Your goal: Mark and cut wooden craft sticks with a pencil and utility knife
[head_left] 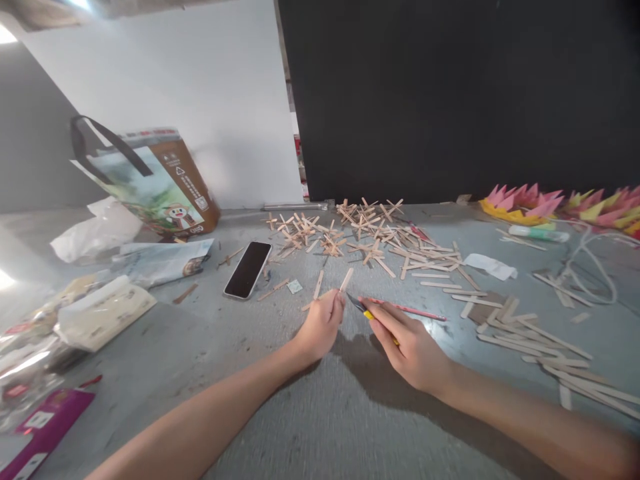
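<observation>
In the middle of the table, my left hand is closed around a wooden craft stick, its tip pointing up and away from me. My right hand grips a yellow and black utility knife. The knife's dark blade points toward the stick, close to my left fingers; whether blade and stick touch, I cannot tell. Behind my right fingers a red pencil lies on the table. Another craft stick rests just beyond my left hand. Farther back is a pile of sticks joined into star shapes.
Loose sticks are scattered on the right. A smartphone lies left of centre, with a paper bag and plastic packets beyond. Pink and yellow paper crowns, a glue stick and a white cable sit at the back right.
</observation>
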Motion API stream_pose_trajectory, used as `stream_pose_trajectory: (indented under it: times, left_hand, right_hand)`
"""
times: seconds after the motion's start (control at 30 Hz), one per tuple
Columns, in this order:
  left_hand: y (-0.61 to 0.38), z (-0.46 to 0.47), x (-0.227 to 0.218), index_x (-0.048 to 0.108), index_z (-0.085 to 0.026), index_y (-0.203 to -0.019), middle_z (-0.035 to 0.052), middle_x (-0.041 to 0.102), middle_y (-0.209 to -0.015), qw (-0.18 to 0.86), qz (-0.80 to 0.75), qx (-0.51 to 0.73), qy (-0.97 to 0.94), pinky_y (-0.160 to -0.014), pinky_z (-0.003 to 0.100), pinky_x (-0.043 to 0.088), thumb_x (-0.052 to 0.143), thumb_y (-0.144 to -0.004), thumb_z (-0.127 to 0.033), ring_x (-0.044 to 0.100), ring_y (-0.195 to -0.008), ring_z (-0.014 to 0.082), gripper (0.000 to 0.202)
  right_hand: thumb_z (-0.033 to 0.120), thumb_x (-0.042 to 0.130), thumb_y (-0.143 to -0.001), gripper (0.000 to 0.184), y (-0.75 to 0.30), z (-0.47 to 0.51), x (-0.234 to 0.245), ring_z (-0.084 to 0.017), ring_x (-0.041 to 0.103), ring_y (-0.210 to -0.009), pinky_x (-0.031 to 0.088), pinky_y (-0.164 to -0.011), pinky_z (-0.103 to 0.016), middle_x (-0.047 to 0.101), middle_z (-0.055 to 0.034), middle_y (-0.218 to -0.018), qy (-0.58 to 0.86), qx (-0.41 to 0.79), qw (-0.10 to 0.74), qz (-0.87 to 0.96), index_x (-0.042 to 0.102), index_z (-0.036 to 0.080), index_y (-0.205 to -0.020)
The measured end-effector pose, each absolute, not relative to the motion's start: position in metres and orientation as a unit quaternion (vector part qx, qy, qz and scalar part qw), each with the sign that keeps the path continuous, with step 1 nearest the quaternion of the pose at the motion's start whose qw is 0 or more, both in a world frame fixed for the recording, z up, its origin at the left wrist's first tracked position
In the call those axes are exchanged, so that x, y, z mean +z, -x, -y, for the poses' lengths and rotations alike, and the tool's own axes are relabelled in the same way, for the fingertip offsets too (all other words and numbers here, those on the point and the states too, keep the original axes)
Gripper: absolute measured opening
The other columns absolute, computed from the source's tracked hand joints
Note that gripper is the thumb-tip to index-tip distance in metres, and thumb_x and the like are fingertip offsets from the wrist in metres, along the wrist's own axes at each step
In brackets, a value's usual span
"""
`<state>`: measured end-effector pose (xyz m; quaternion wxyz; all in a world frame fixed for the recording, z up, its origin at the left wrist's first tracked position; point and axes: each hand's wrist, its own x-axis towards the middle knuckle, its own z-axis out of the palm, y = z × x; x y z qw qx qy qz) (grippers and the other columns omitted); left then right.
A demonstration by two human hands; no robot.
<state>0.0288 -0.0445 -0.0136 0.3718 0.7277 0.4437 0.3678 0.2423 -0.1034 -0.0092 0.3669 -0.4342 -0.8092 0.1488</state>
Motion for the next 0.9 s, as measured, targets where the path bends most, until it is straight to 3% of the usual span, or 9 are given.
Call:
stream_pose_trajectory:
  times: [0.13,0.33,0.73,0.9]
  left_hand:
    - [-0.027,0.046,-0.014,0.039,-0.024,-0.075,-0.0055,0.044,-0.06,0.369,-0.429,0.359,-0.742,-0.06,0.027,0.034,0.03,-0.111,-0.042,0.042,-0.056,0.0123,0.041]
    - [-0.027,0.047,-0.014,0.038,-0.024,-0.075,-0.0054,0.044,-0.06,0.372,-0.423,0.354,-0.747,-0.061,0.028,0.035,0.031,-0.111,-0.038,0.042,-0.056,0.0122,0.04]
    - [-0.026,0.045,-0.015,0.039,-0.023,-0.077,-0.0044,0.048,-0.067,0.345,-0.419,0.339,-0.768,-0.061,0.027,0.033,0.036,-0.11,-0.035,0.044,-0.06,0.0119,0.034]
    - [-0.025,0.048,-0.015,0.043,-0.024,-0.083,-0.0052,0.046,-0.066,0.346,-0.439,0.292,-0.776,-0.06,0.028,0.03,0.034,-0.11,-0.037,0.042,-0.059,0.0132,0.031]
  right_hand:
    - [0.028,0.042,-0.114,0.05,-0.243,0.104,-0.015,-0.025,0.078,-0.097,0.065,-0.088,-0.039,0.075,-0.0129,-0.117,0.426,0.139,0.348,0.823,0.048,0.025,-0.163]
    - [0.027,0.042,-0.114,0.051,-0.243,0.104,-0.011,-0.026,0.079,-0.095,0.067,-0.088,-0.041,0.076,-0.0124,-0.114,0.428,0.131,0.349,0.823,0.047,0.027,-0.165]
    - [0.027,0.043,-0.113,0.046,-0.25,0.102,0.012,-0.032,0.071,-0.128,0.06,-0.109,-0.051,0.076,-0.0129,-0.13,0.441,0.159,0.314,0.826,0.06,0.026,-0.155]
    - [0.031,0.047,-0.112,0.039,-0.252,0.102,0.039,-0.032,0.07,-0.13,0.062,-0.105,-0.049,0.08,-0.0099,-0.123,0.458,0.211,0.29,0.813,0.072,0.029,-0.141]
